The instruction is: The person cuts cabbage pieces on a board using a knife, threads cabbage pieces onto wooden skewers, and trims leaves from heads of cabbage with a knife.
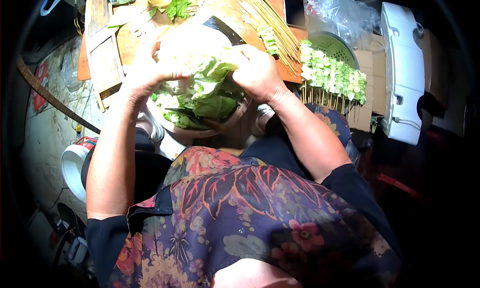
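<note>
While both hands pinch its edges, the cabbage (212, 85) lies between left hand (150, 73) and right hand (257, 75).

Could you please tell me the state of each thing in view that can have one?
left hand: closed on leafy greens
right hand: closed on leafy greens
leafy greens: held in both hands
round container: open, leaves in it
dark blade: lying flat, partly hidden
bare sticks: loosely bundled
filled skewers: threaded with green pieces, side by side
clear plastic: crumpled
white bucket: open-topped
</note>
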Demonstrator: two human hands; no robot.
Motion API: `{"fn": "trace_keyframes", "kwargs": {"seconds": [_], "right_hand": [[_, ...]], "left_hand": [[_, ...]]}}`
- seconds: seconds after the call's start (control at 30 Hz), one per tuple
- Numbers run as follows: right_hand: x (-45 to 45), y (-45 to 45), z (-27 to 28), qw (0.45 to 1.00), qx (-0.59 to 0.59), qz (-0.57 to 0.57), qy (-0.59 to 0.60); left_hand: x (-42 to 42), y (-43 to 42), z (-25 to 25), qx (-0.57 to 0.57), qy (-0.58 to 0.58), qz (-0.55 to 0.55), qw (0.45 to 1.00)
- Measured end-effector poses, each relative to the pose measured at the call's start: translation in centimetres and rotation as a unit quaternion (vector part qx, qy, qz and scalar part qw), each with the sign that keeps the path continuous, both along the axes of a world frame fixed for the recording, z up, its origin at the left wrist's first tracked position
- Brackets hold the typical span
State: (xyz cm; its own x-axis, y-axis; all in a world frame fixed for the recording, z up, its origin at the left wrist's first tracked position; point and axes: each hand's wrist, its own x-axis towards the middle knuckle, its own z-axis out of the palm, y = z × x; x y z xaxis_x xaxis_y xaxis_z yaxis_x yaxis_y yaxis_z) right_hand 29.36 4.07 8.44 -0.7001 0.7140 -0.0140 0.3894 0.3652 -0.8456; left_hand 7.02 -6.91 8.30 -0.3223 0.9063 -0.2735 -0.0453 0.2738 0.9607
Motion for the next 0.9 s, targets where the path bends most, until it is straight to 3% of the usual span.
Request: {"fn": "trace_keyframes", "kwargs": {"seconds": [0.07, 0.13, 0.27, 0.37, 0.43, 0.5, 0.6, 0.7, 0.9], "right_hand": [[0.1, 0.0, 0.3, 1.0, 0.01, 0.001, 0.014], [0.0, -0.1, 1.1, 0.994, -0.099, -0.031, 0.045], [0.1, -0.5, 1.0, 0.995, -0.069, -0.026, 0.061], [0.1, -0.1, 0.9, 0.992, -0.111, -0.037, 0.053], [0.2, 0.4, -0.2, 0.997, -0.006, 0.013, 0.07], [0.1, 0.2, -0.9, 0.998, -0.018, 0.014, 0.059], [-0.3, -0.6, -1.9, 0.998, -0.002, 0.009, 0.068], [0.2, -1.3, -2.1, 0.998, 0.005, 0.063, 0.018], [-0.4, -1.2, -0.8, 0.982, -0.17, 0.02, 0.084]], "left_hand": [[0.4, 0.2, 0.1, 0.036, 0.014, -0.022, 0.999], [1.0, 0.6, 1.2, 0.028, 0.004, -0.062, 0.998], [0.9, 0.8, 0.7, 0.04, -0.005, -0.085, 0.996], [1.2, 0.5, -0.5, 0.036, 0.032, -0.022, 0.999], [1.5, 0.5, -1.0, 0.046, 0.023, 0.004, 0.999], [1.7, 0.7, -0.8, 0.056, 0.014, 0.029, 0.998], [2.0, 0.8, -0.6, 0.035, -0.008, -0.036, 0.999], [2.2, 0.5, -3.0, 0.066, 0.101, -0.002, 0.993], [1.4, 0.8, -3.0, 0.058, -0.011, 0.021, 0.998]]}}
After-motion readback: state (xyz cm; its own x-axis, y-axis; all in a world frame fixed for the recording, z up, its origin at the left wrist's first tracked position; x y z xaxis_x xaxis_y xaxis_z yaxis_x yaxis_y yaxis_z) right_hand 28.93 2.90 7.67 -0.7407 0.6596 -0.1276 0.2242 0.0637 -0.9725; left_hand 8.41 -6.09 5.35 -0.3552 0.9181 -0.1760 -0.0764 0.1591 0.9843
